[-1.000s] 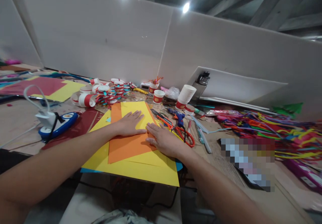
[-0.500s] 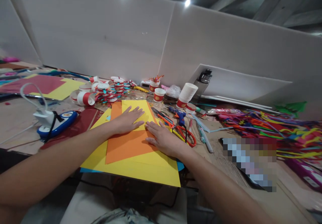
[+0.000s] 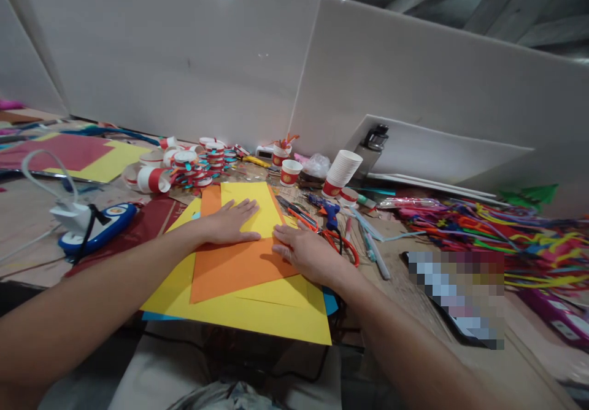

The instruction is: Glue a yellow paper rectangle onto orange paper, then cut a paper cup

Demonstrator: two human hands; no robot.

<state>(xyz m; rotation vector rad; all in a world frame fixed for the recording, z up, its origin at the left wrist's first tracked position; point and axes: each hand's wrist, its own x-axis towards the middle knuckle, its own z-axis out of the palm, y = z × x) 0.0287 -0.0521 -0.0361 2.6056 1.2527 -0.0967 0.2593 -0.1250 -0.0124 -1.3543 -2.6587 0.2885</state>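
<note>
An orange paper sheet (image 3: 239, 269) lies on a larger yellow sheet (image 3: 285, 321) at the table's near edge, with blue paper (image 3: 161, 316) peeking out beneath. Over the orange sheet's upper part is a smaller yellow paper piece (image 3: 243, 192). My left hand (image 3: 230, 223) rests flat on this piece, fingers spread. Near its lower right corner my right hand (image 3: 306, 250) lies on the orange sheet's right side, fingers stretched out. Neither hand grips anything. Scissors with orange handles (image 3: 352, 250) and a blue glue gun (image 3: 330, 208) lie just beyond my right hand.
At left stands a blue power strip (image 3: 122, 216) with a white plug. Red-and-white paper cup pieces (image 3: 154, 180), a stack of cups (image 3: 343, 170) and a dark bottle (image 3: 370, 152) line the back. Colourful pipe cleaners (image 3: 497, 232) and a partly blurred phone (image 3: 453, 299) lie at right.
My right hand has slid slightly right across the papers, away from my left. My left hand has shifted a little left, staying flat on the small yellow piece.
</note>
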